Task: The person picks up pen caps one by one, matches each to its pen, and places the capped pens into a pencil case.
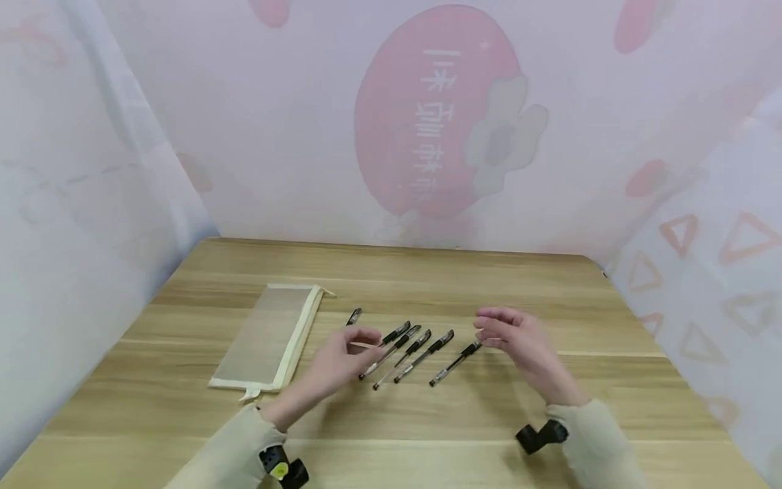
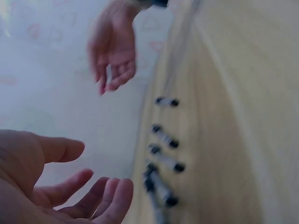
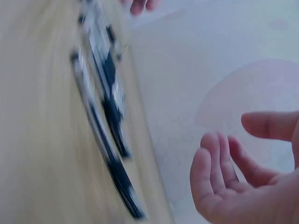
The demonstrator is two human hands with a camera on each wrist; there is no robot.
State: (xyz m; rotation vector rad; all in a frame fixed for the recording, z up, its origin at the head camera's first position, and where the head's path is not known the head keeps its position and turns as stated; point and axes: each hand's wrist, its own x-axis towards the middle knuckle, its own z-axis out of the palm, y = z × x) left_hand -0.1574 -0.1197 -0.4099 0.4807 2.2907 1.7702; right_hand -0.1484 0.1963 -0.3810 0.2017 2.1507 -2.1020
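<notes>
Several black gel pens with clear barrels lie slanted in a loose row on the table. My left hand (image 1: 342,356) hovers over the left part of the row, thumb and fingers apart with nothing between them; it partly hides the leftmost pen (image 1: 354,316). At the right end, my right hand (image 1: 525,350) is raised over the cap end of the rightmost pen (image 1: 451,367), its fingers loosely bent and holding nothing. The right wrist view shows that hand (image 3: 252,172) with a gap between thumb and fingers. A mesh zip pouch (image 1: 263,333) with cream edging lies flat left of the pens.
The wood-grain table (image 1: 391,455) ends at a pale printed curtain (image 1: 293,136) behind, with more curtain at both sides. Small black cameras are strapped to both wrists, over beige sleeves (image 1: 605,441).
</notes>
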